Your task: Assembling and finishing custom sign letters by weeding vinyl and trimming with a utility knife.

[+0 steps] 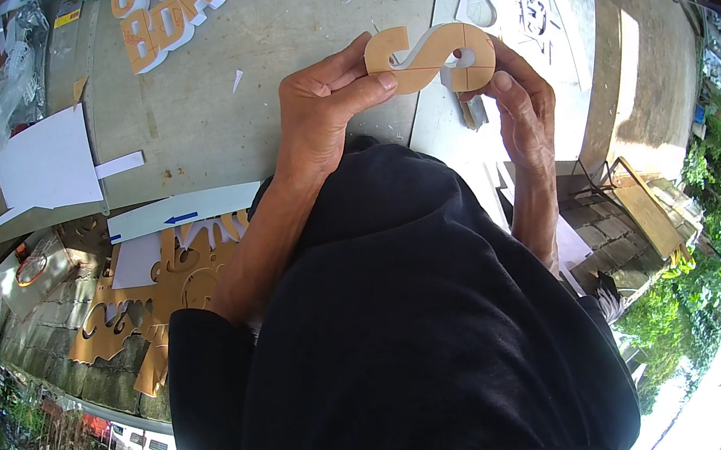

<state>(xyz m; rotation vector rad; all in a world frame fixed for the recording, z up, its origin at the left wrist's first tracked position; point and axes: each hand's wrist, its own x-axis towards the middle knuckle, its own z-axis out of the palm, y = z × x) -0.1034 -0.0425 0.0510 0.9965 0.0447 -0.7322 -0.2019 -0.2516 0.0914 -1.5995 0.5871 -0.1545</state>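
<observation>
A thick S-shaped cutout letter [424,64] with a tan face, red pencil-like lines and white sides is held sideways above the table. My left hand [317,103] grips its left end, the thumb on the tan face and the fingers behind. At the other end my right hand [524,108] is closed on the letter's right curve, its thumb low near the edge and its fingers partly hidden behind. Just below the letter, beside my right hand, a small greyish object [475,113] shows; its kind I cannot make out.
Several tan-and-white cutout letters [170,27] lie at the table's far side. White sheet pieces [47,161] and clear plastic bags [18,79] are at the left. A white sheet with dark marks [542,10] lies right. Tan cut-out scraps [167,278] sit below the table's near edge.
</observation>
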